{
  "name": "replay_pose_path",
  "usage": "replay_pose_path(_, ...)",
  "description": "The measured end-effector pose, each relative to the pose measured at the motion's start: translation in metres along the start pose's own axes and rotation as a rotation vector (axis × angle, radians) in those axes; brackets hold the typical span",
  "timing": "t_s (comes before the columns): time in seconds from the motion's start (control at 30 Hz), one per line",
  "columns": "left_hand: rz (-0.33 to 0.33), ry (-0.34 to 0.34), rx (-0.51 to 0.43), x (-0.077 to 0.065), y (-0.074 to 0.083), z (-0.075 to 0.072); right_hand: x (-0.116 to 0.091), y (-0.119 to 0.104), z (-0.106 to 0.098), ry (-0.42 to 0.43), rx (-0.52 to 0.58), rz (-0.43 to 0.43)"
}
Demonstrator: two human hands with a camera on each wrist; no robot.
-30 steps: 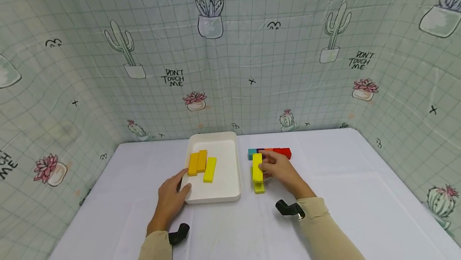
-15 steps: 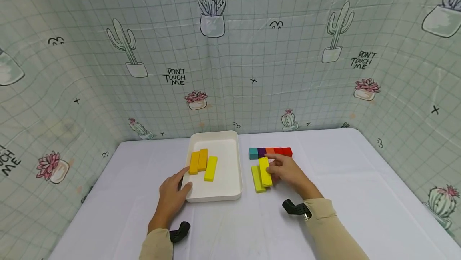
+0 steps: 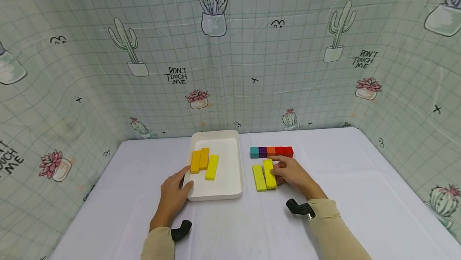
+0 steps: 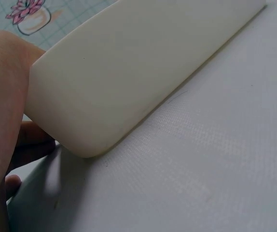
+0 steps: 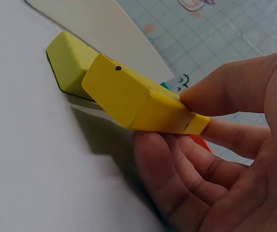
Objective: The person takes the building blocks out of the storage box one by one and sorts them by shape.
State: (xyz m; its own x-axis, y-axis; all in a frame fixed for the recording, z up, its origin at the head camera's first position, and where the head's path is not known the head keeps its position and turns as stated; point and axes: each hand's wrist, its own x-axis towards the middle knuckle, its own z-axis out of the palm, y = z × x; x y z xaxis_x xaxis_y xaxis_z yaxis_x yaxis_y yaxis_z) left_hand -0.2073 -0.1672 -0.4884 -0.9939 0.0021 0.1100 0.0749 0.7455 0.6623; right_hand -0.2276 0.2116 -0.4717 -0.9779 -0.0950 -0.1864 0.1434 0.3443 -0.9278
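My right hand (image 3: 293, 176) pinches a bright yellow wooden block (image 3: 269, 174) between thumb and fingers. In the right wrist view this yellow block (image 5: 124, 94) is tilted, one end marked with a dark dot, with curled fingers beneath it. Just left of it, a yellow-green block (image 3: 259, 178) lies on the white cloth. My left hand (image 3: 173, 196) holds the left rim of a white tray (image 3: 230, 194), its thumb over the edge near the front corner. In the left wrist view the other fingers lie outside the tray wall (image 4: 109, 77).
Two orange-yellow blocks (image 3: 195, 162) and a yellow block (image 3: 212, 167) lie inside the tray. Behind my right hand stands a row of teal (image 3: 254, 152), purple, orange and red blocks (image 3: 288, 151). A patterned curtain (image 3: 230, 52) surrounds the table's back and sides.
My right hand has moved the bright yellow block rightward and down, from over the yellow-green block to beside it. My left hand has stayed at the tray.
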Motion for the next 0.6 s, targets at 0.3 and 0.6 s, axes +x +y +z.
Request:
replay_pose_path(0.3,-0.006,0.001,-0.006,0.0000,0.0000,0.0007,-0.0012,0.0002,0.0021,-0.006,-0.041,0.006)
replay_pose_path(0.6,-0.003,0.005,-0.004,-0.0007,0.0004,-0.0005,0.0008,0.0002,0.0043,-0.007,-0.083,0.008)
